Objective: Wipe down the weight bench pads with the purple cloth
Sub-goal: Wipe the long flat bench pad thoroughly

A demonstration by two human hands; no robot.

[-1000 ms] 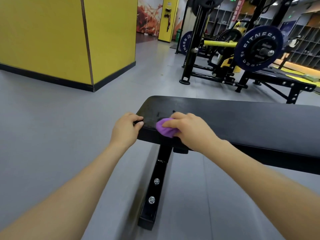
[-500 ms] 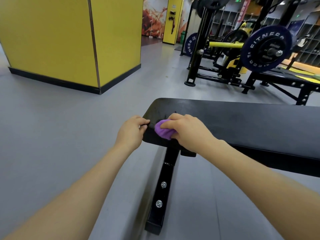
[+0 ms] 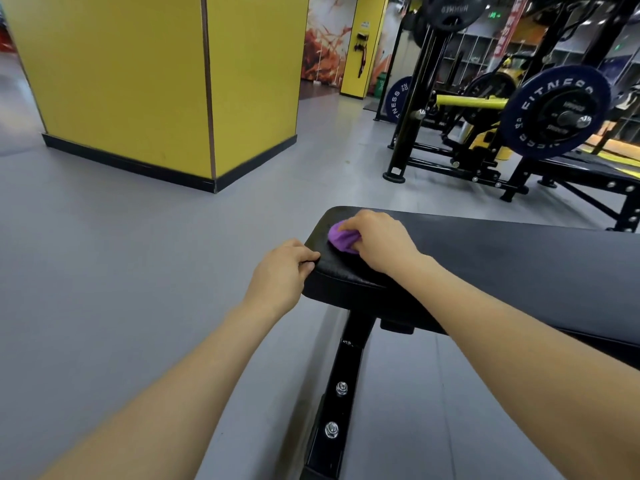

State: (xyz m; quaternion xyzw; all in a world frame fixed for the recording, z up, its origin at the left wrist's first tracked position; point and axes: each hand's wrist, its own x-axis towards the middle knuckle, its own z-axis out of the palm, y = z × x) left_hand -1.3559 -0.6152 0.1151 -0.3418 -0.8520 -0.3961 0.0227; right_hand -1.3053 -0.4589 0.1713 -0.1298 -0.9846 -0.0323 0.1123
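Note:
A flat black bench pad [image 3: 502, 258] stretches from the middle of the view to the right edge. My right hand [image 3: 379, 240] grips a bunched purple cloth [image 3: 338, 238] and presses it onto the pad's top near its left end. My left hand [image 3: 282, 271] holds the pad's left end edge, fingers curled over the rim. Most of the cloth is hidden under my right hand.
The bench's black steel leg [image 3: 341, 386] with two bolts runs down to the grey floor. A yellow pillar [image 3: 166, 84] stands at the back left. Behind the bench is a black rack [image 3: 419, 109] with a blue weight plate [image 3: 554, 112] and another bench frame.
My right hand has slid the cloth away from the pad's near edge toward its far left corner. My left hand keeps its hold on the end. The camera has tilted slightly.

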